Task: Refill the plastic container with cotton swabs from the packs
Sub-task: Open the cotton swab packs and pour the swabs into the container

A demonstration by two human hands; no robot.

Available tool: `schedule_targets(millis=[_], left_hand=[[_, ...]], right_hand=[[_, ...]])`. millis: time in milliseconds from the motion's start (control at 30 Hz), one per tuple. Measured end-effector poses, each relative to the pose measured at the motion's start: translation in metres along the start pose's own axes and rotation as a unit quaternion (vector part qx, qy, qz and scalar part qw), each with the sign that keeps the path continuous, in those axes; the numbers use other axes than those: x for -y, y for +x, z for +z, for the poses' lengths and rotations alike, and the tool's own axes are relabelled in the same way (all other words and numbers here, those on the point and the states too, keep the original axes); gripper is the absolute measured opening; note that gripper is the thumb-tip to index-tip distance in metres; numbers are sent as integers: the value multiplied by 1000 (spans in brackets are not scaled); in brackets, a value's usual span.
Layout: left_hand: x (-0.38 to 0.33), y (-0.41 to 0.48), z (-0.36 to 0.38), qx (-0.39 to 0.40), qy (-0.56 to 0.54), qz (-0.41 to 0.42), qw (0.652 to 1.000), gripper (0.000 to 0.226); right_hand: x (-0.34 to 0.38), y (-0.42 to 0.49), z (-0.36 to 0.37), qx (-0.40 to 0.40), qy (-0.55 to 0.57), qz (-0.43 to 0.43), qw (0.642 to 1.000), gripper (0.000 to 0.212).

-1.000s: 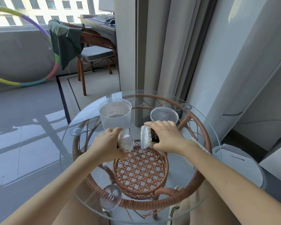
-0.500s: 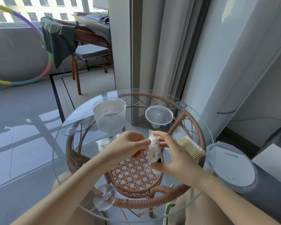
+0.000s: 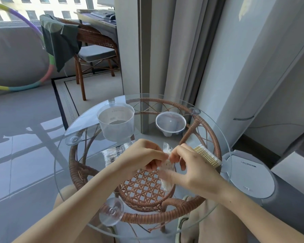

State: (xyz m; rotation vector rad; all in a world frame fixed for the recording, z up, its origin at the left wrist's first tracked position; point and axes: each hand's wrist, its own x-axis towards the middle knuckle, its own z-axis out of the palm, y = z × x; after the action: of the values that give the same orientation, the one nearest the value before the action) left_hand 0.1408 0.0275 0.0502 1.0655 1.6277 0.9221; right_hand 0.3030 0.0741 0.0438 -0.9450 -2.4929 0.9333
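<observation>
Two-hand job. Counter [image 3: 84, 123] carries the container [image 3: 116, 127] at back left, open, with the lid [image 3: 170, 121] set aside to its right; mouth free for filling, I reckon. Left hand [image 3: 140, 158] and right hand [image 3: 191, 169] both pinch one pack [image 3: 166, 181] near its top, fingers curled tight, held clear of the glass, probably to tear it. Second pack [image 3: 111, 154] lies flat by my left hand. Loose swabs [image 3: 207, 156] just beside my right.

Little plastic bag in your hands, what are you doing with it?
A person's left hand and right hand both pinch the top of a small clear plastic pack of white cotton swabs above the round glass table, seemingly to tear it open. The clear round plastic container behind looks empty. Another flat clear pack lies at left.
</observation>
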Motion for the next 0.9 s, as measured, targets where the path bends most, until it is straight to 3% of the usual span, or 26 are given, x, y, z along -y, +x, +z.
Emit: schedule_targets(millis=[200, 600, 900], left_hand=[[-1, -4, 3, 43, -41, -2, 998, 27], [-1, -6, -2, 49, -48, -12, 998, 20], [-1, -6, -4, 48, -42, -30, 998, 18]], right_hand=[[-1, 6, -1, -15, 55, 79, 995, 21], [12, 9, -12, 30, 137, 135, 981, 23], [8, 11, -14, 68, 167, 144, 973, 8]])
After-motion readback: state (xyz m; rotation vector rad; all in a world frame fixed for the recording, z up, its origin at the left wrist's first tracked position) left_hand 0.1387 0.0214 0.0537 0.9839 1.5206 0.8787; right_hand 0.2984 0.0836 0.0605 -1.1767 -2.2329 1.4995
